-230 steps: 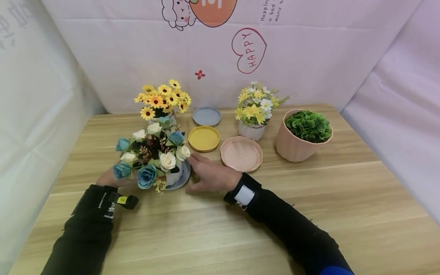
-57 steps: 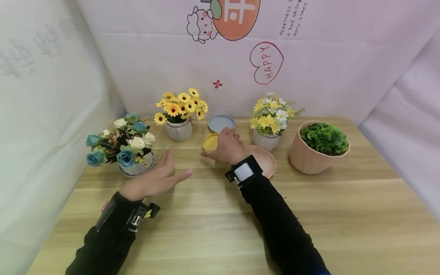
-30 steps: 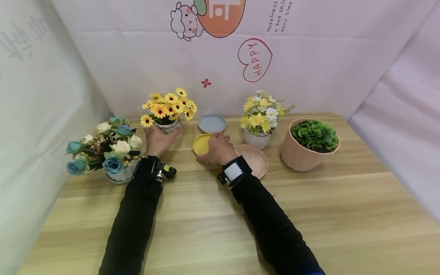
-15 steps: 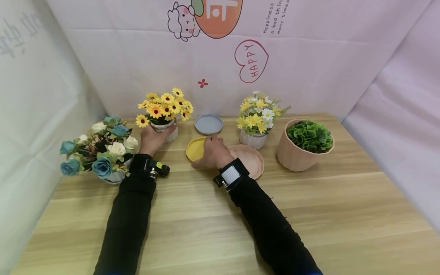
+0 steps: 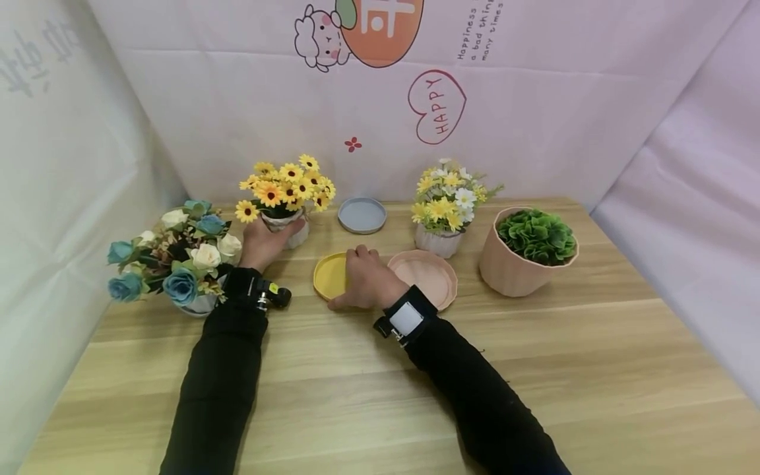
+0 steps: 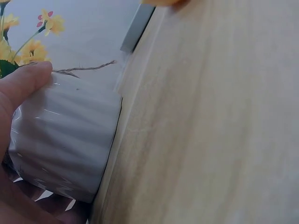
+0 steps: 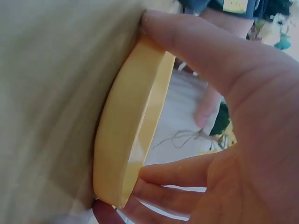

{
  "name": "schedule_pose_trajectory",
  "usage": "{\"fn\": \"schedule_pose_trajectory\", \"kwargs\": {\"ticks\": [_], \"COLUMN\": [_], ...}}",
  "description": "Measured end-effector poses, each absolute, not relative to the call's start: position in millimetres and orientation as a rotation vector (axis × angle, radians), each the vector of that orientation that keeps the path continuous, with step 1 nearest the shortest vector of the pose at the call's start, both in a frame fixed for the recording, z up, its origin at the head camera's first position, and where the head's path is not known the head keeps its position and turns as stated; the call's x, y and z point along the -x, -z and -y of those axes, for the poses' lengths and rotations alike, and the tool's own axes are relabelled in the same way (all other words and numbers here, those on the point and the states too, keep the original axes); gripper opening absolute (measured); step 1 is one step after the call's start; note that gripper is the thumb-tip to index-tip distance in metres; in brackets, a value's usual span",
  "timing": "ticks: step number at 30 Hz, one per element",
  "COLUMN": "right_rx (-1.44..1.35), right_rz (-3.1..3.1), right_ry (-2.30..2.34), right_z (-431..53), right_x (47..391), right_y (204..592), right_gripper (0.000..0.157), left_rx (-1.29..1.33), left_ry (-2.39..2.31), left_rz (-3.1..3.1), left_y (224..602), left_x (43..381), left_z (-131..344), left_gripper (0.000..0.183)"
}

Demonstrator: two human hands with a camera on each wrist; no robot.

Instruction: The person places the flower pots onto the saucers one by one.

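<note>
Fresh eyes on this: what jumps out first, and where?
Probably the yellow flowers in the whitish ridged pot, back left, gripped by the left hand. Next, the shallow yellow roundish saucer near the head view's centre, gripped by the right hand. Then the blue and cream roses at far left and the pink faceted planter of green leaves at right.

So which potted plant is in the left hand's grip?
The dark-centred sunflowers: the left hand holds their whitish pot. No hand holds the roses, the daisies or the leafy green plant.

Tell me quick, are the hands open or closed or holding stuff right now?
Left hand: holding the pot of dark-centred yellow flowers.
Right hand: holding the yellow saucer.
</note>
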State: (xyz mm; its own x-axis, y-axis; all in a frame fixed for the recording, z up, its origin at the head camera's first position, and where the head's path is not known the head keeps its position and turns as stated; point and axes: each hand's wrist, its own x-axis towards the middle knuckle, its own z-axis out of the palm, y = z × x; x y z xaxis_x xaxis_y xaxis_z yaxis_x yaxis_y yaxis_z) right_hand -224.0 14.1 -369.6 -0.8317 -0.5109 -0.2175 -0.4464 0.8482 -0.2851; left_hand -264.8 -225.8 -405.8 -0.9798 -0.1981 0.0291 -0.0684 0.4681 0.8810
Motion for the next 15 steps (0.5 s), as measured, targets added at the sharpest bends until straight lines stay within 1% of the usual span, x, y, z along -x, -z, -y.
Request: {"fn": "schedule_pose_trajectory", "kwargs": {"ticks": [7, 15], "right_rx": [0.882, 1.003], "right_rz": [-2.715, -2.675], "right_ry": [0.341, 0.331], "right_z": [-24, -34], "right_x": [203, 181], "right_y": [371, 371], "right_gripper": [0.104, 0.102], "left_rx": [-0.231, -0.232], "left_ry": [1.527, 1.548], "left_rz": [2.584, 2.589], "left_y": [406, 406], "left_x": [266, 264], "left_z": [227, 228], "left_gripper": [0.086, 0.087]}}
